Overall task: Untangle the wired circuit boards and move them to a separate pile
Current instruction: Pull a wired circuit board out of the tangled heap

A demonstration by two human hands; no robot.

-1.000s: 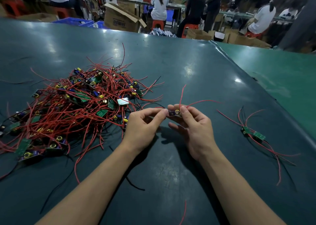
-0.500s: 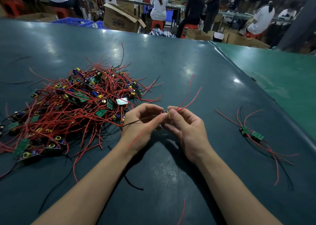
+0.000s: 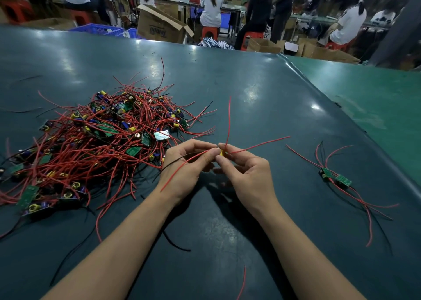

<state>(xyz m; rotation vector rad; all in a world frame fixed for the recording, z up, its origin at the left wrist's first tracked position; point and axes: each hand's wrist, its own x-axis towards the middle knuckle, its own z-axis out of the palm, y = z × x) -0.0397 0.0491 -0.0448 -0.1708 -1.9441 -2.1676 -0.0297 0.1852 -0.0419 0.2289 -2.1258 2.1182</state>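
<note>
head view: mirrored "tempo" on cardboard box [image 3: 159,27]

Bare table [image 3: 262,108] lies open between the tangled pile [image 3: 95,144] and two separated boards [image 3: 335,177].

Dark teal counter [image 3: 227,90], glossy with light glare. A lighter green counter [image 3: 376,99] adjoins it at right. Beyond the far edge: open cardboard box [image 3: 159,27], blue crates [image 3: 100,29], red stools [image 3: 208,31], more boxes [image 3: 264,45]. People [image 3: 211,5] sit or stand at benches, backs turned.
</note>
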